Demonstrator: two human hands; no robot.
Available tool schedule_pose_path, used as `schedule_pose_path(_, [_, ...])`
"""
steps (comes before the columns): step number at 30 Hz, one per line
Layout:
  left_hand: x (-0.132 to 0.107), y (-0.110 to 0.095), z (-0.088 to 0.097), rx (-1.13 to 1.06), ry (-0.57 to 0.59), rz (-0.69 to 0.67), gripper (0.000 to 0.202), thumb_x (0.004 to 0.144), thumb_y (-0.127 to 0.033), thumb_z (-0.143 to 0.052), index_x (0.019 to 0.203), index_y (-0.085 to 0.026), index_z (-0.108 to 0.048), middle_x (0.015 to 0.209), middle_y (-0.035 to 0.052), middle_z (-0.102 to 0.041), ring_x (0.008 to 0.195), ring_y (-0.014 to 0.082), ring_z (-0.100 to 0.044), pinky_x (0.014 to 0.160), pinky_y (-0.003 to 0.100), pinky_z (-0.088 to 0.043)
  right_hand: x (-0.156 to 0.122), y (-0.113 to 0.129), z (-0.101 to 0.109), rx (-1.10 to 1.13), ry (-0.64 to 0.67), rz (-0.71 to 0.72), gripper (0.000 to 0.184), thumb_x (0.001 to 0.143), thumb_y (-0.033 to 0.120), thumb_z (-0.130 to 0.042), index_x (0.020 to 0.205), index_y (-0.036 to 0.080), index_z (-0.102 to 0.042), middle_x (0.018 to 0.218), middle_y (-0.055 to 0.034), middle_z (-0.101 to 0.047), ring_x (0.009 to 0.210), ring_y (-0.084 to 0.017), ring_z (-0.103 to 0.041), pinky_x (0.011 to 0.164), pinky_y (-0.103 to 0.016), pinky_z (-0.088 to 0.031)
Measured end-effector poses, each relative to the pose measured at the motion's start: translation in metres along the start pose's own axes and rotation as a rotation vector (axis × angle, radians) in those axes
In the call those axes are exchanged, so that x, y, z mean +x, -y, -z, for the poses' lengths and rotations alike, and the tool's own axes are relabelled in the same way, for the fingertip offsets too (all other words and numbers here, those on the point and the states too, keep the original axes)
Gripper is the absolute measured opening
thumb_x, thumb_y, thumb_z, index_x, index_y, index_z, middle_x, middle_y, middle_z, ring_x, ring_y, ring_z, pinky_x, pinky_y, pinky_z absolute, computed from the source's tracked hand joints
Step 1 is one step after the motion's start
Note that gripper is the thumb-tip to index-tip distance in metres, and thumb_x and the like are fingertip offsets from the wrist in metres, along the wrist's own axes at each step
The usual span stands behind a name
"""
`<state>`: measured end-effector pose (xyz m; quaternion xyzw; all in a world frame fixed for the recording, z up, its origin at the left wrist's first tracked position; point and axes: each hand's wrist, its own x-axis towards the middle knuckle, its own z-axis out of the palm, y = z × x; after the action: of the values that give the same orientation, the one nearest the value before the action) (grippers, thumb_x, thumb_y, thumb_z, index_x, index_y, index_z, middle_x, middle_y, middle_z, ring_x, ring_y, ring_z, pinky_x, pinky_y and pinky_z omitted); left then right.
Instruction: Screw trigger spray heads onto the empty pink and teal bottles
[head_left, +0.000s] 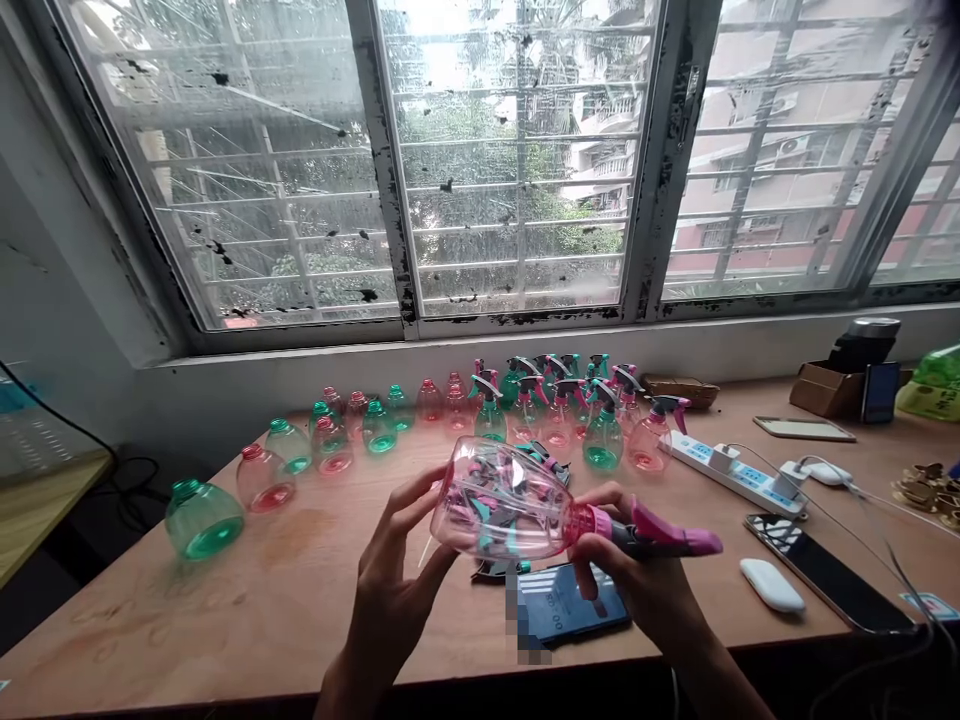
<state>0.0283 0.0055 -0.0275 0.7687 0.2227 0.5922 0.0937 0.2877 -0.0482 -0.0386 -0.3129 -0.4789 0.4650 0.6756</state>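
Note:
A clear pink spray bottle (pixel 504 500) lies sideways in the air above the table, its base toward the left. My left hand (pixel 401 560) grips the bottle's base between thumb and fingers. At the neck, my right hand (pixel 630 570) closes around the collar of the pink and black spray head (pixel 660 535), which sits on the bottle's mouth. Whether the collar is fully screwed down I cannot tell. Behind the see-through bottle, several loose spray heads (pixel 551 462) lie in a pile on the table, partly hidden.
Open green and pink bottles (pixel 204 520) stand at the left. Several bottles with spray heads (pixel 602 440) stand near the window wall. A lit phone (pixel 574 605) lies below my hands. On the right are a power strip (pixel 739 475), a dark phone (pixel 825 575) and a white earbud case (pixel 772 586).

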Motion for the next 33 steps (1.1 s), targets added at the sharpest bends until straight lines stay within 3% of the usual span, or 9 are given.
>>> schedule_pose_path(2, [0.000,-0.002,0.001,0.014,0.041,0.026,0.055,0.100,-0.027,-0.082,0.151,-0.033,-0.062,0.160,0.0122,-0.066,0.151,0.0336,-0.063,0.123,0.054,-0.057,0.001,-0.001,-0.001,0.003,0.000,-0.005,0.038,0.086,0.047,-0.097,0.100,0.023,-0.071,0.066,0.0045,-0.078,0.046,-0.013,-0.065,0.048,-0.024,-0.055])
schedule_pose_path(6, [0.001,-0.006,0.001,-0.040,0.052,0.166,0.045,0.099,-0.050,-0.080,0.136,-0.028,-0.067,0.163,0.0154,-0.062,0.154,0.0376,-0.059,0.123,0.058,-0.056,0.000,-0.003,0.007,-0.259,0.000,0.157,0.033,0.083,0.034,-0.101,0.103,0.025,-0.076,0.079,0.0008,-0.083,0.058,-0.018,-0.075,0.055,-0.027,-0.061])
schedule_pose_path(10, [0.002,-0.006,0.001,-0.065,0.063,0.147,0.040,0.104,-0.037,-0.077,0.141,-0.031,-0.066,0.163,0.0121,-0.062,0.155,0.0325,-0.058,0.125,0.052,-0.055,-0.001,-0.004,0.010,-0.342,-0.012,0.241,0.032,0.085,0.033,-0.099,0.107,0.027,-0.076,0.081,0.0004,-0.084,0.058,-0.019,-0.077,0.053,-0.026,-0.061])
schedule_pose_path(15, [0.002,-0.010,0.001,-0.026,0.060,0.058,0.059,0.101,-0.022,-0.080,0.153,-0.036,-0.057,0.169,0.0076,-0.056,0.160,0.0270,-0.052,0.131,0.046,-0.050,0.001,-0.001,0.007,-0.149,-0.026,0.114,0.029,0.089,0.038,-0.096,0.101,0.025,-0.072,0.063,0.0051,-0.079,0.047,-0.016,-0.071,0.051,-0.025,-0.060])
schedule_pose_path(18, [-0.001,-0.011,0.001,-0.044,0.085,0.073,0.072,0.092,-0.047,-0.089,0.155,-0.034,-0.057,0.168,0.0112,-0.057,0.160,0.0332,-0.051,0.130,0.051,-0.050,0.000,0.001,0.008,-0.119,-0.007,0.146,0.029,0.087,0.034,-0.098,0.101,0.025,-0.075,0.068,0.0044,-0.081,0.049,-0.014,-0.071,0.049,-0.022,-0.057])
schedule_pose_path(20, [-0.004,-0.010,0.001,-0.082,0.053,0.100,0.069,0.090,-0.061,-0.085,0.149,-0.032,-0.063,0.165,0.0122,-0.061,0.157,0.0360,-0.055,0.128,0.054,-0.052,-0.003,0.003,0.009,-0.175,-0.026,0.178,0.033,0.080,0.030,-0.103,0.100,0.025,-0.078,0.070,0.0035,-0.080,0.053,-0.015,-0.071,0.048,-0.021,-0.056])
schedule_pose_path(24, [-0.006,-0.009,-0.001,-0.112,-0.029,0.070,0.039,0.104,-0.043,-0.076,0.141,-0.035,-0.069,0.160,0.0070,-0.066,0.151,0.0295,-0.062,0.123,0.046,-0.057,-0.006,0.011,0.008,-0.185,-0.065,0.100,0.035,0.077,0.035,-0.105,0.098,0.025,-0.079,0.074,0.0016,-0.082,0.053,-0.016,-0.073,0.049,-0.023,-0.057])
schedule_pose_path(29, [0.002,-0.014,-0.001,0.040,-0.015,-0.100,0.053,0.106,-0.022,-0.073,0.154,-0.041,-0.062,0.162,0.0017,-0.063,0.152,0.0206,-0.059,0.125,0.035,-0.053,-0.002,0.013,0.008,-0.027,-0.009,0.021,0.039,0.084,0.050,-0.099,0.098,0.024,-0.075,0.059,0.0061,-0.077,0.042,-0.012,-0.065,0.050,-0.023,-0.053])
schedule_pose_path(33, [0.001,-0.014,0.002,0.110,0.108,-0.003,0.071,0.096,-0.049,-0.084,0.158,-0.034,-0.054,0.164,0.0108,-0.062,0.156,0.0319,-0.057,0.128,0.050,-0.051,-0.004,0.012,0.008,-0.116,-0.049,0.089,0.035,0.081,0.041,-0.102,0.099,0.025,-0.077,0.070,0.0043,-0.080,0.051,-0.014,-0.070,0.049,-0.023,-0.054])
